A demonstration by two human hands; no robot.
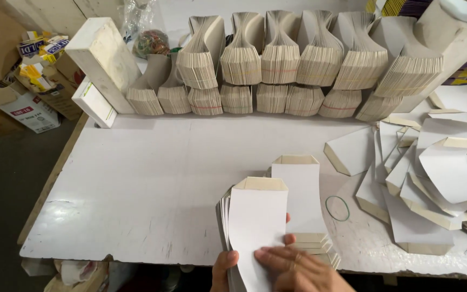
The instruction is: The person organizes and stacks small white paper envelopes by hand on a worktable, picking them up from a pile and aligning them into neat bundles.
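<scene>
On a white tabletop (152,184), my left hand (224,270) and right hand (293,269) pinch a stack of white card blanks (255,227) at the near edge, seemingly squaring it, beside a green rubber band (337,208), loose blanks (433,178) and banded bundles (277,70).

White counter (152,178): banded card bundles (280,65) beyond my hand (293,267), loose card blanks (433,178) right, green rubber band (337,208) between.
</scene>
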